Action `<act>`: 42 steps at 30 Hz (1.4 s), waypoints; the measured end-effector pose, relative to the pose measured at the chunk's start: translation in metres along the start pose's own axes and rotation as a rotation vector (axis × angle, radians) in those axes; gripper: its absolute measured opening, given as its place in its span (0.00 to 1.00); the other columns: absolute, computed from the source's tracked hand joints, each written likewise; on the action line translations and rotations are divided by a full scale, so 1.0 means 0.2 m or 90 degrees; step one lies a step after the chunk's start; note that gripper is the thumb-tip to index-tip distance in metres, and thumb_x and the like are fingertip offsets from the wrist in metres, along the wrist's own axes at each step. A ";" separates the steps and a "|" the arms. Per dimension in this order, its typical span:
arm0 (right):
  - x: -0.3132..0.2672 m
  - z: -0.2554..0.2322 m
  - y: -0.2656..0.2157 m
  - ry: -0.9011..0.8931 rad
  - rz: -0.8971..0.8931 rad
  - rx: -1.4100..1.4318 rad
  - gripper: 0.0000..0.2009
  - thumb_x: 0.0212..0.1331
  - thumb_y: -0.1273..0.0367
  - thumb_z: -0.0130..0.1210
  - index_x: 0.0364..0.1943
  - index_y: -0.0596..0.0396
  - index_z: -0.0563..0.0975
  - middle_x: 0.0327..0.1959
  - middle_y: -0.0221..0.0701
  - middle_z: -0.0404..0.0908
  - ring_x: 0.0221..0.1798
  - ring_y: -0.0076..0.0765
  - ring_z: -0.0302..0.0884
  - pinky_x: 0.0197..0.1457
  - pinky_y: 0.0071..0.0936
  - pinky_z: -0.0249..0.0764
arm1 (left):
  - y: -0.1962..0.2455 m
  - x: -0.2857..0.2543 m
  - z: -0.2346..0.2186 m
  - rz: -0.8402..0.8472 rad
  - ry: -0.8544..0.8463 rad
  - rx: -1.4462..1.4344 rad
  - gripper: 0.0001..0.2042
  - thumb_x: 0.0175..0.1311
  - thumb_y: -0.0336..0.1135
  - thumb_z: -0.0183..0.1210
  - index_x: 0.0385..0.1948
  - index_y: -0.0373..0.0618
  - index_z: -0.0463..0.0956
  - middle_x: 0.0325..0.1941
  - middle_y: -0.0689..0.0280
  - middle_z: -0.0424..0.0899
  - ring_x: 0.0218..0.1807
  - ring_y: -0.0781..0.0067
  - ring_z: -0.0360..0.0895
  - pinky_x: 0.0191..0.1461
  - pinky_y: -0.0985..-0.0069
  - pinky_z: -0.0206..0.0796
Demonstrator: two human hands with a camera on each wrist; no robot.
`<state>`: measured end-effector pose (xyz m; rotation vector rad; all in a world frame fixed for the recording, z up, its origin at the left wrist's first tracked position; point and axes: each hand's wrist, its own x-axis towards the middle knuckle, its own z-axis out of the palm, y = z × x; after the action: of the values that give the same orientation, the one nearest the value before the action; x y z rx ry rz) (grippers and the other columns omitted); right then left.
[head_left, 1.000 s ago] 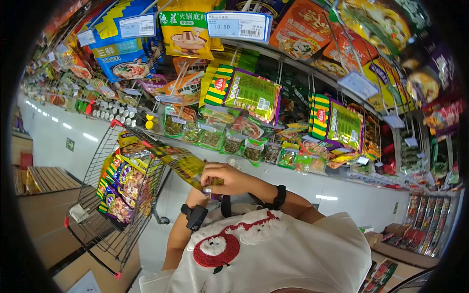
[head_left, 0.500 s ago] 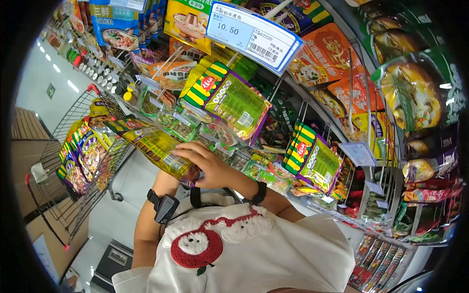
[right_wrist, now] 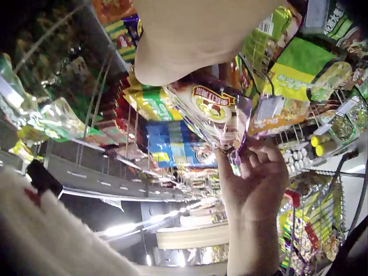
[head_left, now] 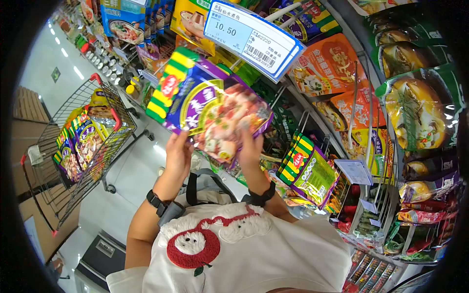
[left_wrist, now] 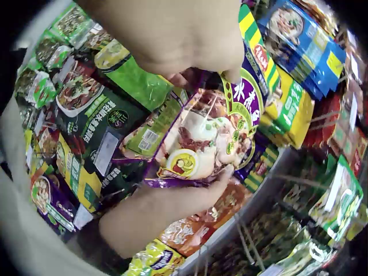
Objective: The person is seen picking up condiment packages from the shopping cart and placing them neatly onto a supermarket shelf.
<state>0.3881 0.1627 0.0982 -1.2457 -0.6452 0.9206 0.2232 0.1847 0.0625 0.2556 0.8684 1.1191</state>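
Observation:
Both hands hold a purple packet (head_left: pixel 212 110) with a green-and-yellow striped end, its printed food picture facing the head camera. The left hand (head_left: pixel 178 156) pinches its lower left edge; the right hand (head_left: pixel 250 154) grips the lower right side, thumb across the front. In the left wrist view the packet (left_wrist: pixel 198 132) lies between the left hand (left_wrist: pixel 178 43) above and the right hand (left_wrist: pixel 167 210) below. The right wrist view shows the packet (right_wrist: pixel 215 112) tilted, with the left hand's (right_wrist: pixel 253 184) fingertips at its lower corner.
A wire shopping cart (head_left: pixel 93 132) with similar packets stands at the left. Hanging packets (head_left: pixel 310 171) line the shelf ahead and right. A large price tag (head_left: pixel 251 39) juts out just above the held packet. Cardboard boxes (head_left: pixel 31 112) lie beyond the cart.
The packet has risen from near the waist and swung to the right, in front of the shelf. Its picture side shows instead of the yellow-green side. The hands have moved apart along it.

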 end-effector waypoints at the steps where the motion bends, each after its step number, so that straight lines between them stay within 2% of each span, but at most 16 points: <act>1: 0.04 -0.03 -0.03 0.032 0.035 0.040 0.12 0.56 0.71 0.47 0.43 0.60 0.70 0.38 0.29 0.73 0.39 0.22 0.70 0.42 0.20 0.67 | -0.03 0.02 0.03 0.015 -0.015 0.050 0.08 0.61 0.36 0.48 0.36 0.44 0.70 0.34 0.67 0.77 0.33 0.79 0.73 0.37 0.81 0.66; 6: 0.24 -0.26 -0.06 0.037 0.118 0.121 0.15 0.57 0.67 0.49 0.45 0.63 0.69 0.41 0.31 0.74 0.41 0.25 0.72 0.45 0.22 0.68 | -0.11 0.10 0.20 -0.039 -0.077 0.194 0.07 0.60 0.36 0.50 0.35 0.45 0.71 0.28 0.69 0.78 0.24 0.82 0.74 0.27 0.86 0.66; 9: 0.33 -0.43 0.08 0.075 0.134 0.102 0.16 0.57 0.65 0.50 0.45 0.63 0.69 0.42 0.32 0.74 0.42 0.26 0.72 0.45 0.23 0.68 | -0.22 0.18 0.23 -0.100 -0.078 0.199 0.08 0.61 0.37 0.49 0.35 0.44 0.69 0.26 0.66 0.78 0.24 0.78 0.76 0.24 0.86 0.67; 13: 0.33 -0.44 0.07 0.120 0.213 0.099 0.18 0.58 0.63 0.49 0.46 0.64 0.68 0.44 0.34 0.73 0.43 0.28 0.72 0.45 0.25 0.68 | -0.30 0.23 0.23 -0.122 -0.073 0.193 0.11 0.62 0.39 0.47 0.38 0.41 0.66 0.23 0.62 0.78 0.24 0.75 0.77 0.23 0.84 0.68; 17: 0.33 -0.41 0.03 0.096 0.123 0.031 0.17 0.59 0.65 0.47 0.47 0.62 0.67 0.45 0.34 0.72 0.44 0.28 0.72 0.45 0.26 0.69 | -0.25 0.18 0.26 -0.175 -0.087 0.201 0.13 0.63 0.41 0.45 0.40 0.40 0.63 0.30 0.59 0.77 0.27 0.71 0.78 0.23 0.84 0.68; 18: 0.36 -0.47 0.07 0.063 0.104 -0.020 0.17 0.58 0.66 0.48 0.47 0.63 0.67 0.45 0.35 0.72 0.45 0.29 0.71 0.45 0.27 0.68 | -0.23 0.16 0.26 -0.176 -0.091 0.189 0.12 0.62 0.39 0.45 0.40 0.41 0.62 0.31 0.60 0.76 0.30 0.70 0.78 0.27 0.82 0.69; 19: 0.39 -0.58 0.14 0.052 0.073 -0.242 0.22 0.55 0.59 0.49 0.46 0.64 0.67 0.42 0.41 0.74 0.44 0.36 0.73 0.44 0.29 0.68 | -0.21 0.13 0.27 -0.175 -0.096 0.175 0.11 0.62 0.38 0.46 0.40 0.41 0.62 0.33 0.60 0.75 0.33 0.68 0.78 0.31 0.80 0.70; 21: 0.37 -0.59 0.06 0.074 0.159 -0.605 0.29 0.52 0.50 0.48 0.45 0.65 0.67 0.34 0.46 0.76 0.41 0.44 0.74 0.42 0.33 0.68 | -0.18 0.10 0.25 -0.170 -0.117 0.156 0.13 0.61 0.36 0.47 0.42 0.40 0.60 0.37 0.60 0.74 0.39 0.66 0.76 0.37 0.76 0.70; 22: 0.28 -0.50 -0.08 0.068 0.066 -0.757 0.31 0.50 0.47 0.47 0.44 0.64 0.68 0.28 0.46 0.77 0.37 0.50 0.75 0.40 0.36 0.69 | -0.15 0.08 0.24 -0.166 -0.131 0.154 0.14 0.60 0.35 0.47 0.45 0.40 0.59 0.39 0.59 0.74 0.41 0.66 0.76 0.40 0.75 0.70; 23: 0.21 -0.46 -0.14 0.052 0.014 -0.824 0.27 0.50 0.51 0.49 0.43 0.62 0.69 0.25 0.40 0.79 0.34 0.48 0.76 0.37 0.38 0.70 | -0.13 0.06 0.22 -0.162 -0.146 0.151 0.16 0.60 0.35 0.47 0.47 0.39 0.57 0.42 0.58 0.73 0.43 0.65 0.75 0.42 0.74 0.69; 24: 0.16 -0.41 -0.18 0.071 -0.028 -0.837 0.25 0.49 0.52 0.50 0.42 0.60 0.70 0.25 0.39 0.79 0.33 0.48 0.76 0.37 0.38 0.71 | -0.10 0.04 0.18 -0.156 -0.188 0.178 0.23 0.58 0.41 0.49 0.52 0.40 0.55 0.47 0.58 0.69 0.47 0.66 0.72 0.48 0.73 0.64; 27: -0.01 -0.19 -0.30 0.132 -0.121 -0.714 0.19 0.49 0.60 0.53 0.41 0.59 0.72 0.23 0.36 0.78 0.28 0.39 0.77 0.33 0.32 0.71 | 0.06 -0.09 0.05 -0.175 -0.222 0.120 0.23 0.58 0.41 0.49 0.52 0.40 0.56 0.48 0.58 0.69 0.46 0.66 0.72 0.46 0.75 0.65; 28: -0.06 -0.12 -0.30 0.130 -0.147 -0.674 0.17 0.49 0.62 0.54 0.41 0.58 0.72 0.23 0.35 0.78 0.26 0.36 0.77 0.31 0.30 0.71 | 0.13 -0.14 0.02 -0.199 -0.187 0.086 0.18 0.61 0.36 0.45 0.51 0.41 0.57 0.48 0.56 0.72 0.47 0.65 0.73 0.47 0.74 0.67; 31: -0.18 0.14 -0.19 0.067 -0.234 -0.578 0.13 0.49 0.69 0.52 0.40 0.58 0.73 0.24 0.34 0.77 0.26 0.28 0.75 0.30 0.24 0.71 | 0.29 -0.22 -0.27 -0.172 -0.141 0.065 0.15 0.62 0.37 0.44 0.48 0.43 0.60 0.46 0.59 0.73 0.47 0.65 0.73 0.46 0.74 0.66; 36: -0.38 0.63 0.22 -0.187 -0.220 -0.505 0.11 0.48 0.71 0.52 0.38 0.58 0.74 0.24 0.33 0.76 0.26 0.26 0.74 0.31 0.21 0.69 | 0.59 -0.39 -0.85 0.052 -0.021 0.225 0.11 0.59 0.37 0.46 0.41 0.45 0.67 0.39 0.64 0.76 0.40 0.74 0.74 0.42 0.79 0.64; 42: -0.73 1.29 0.63 -0.553 -0.169 -0.404 0.11 0.47 0.70 0.53 0.37 0.57 0.74 0.28 0.34 0.77 0.31 0.29 0.75 0.34 0.24 0.70 | 0.90 -0.59 -1.51 0.221 0.205 0.356 0.09 0.60 0.36 0.46 0.38 0.45 0.69 0.36 0.66 0.77 0.37 0.78 0.73 0.39 0.82 0.62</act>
<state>0.0699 0.1740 0.0448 -1.2175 -1.8566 1.0556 -0.1340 0.0933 0.0256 0.7221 1.4620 1.2362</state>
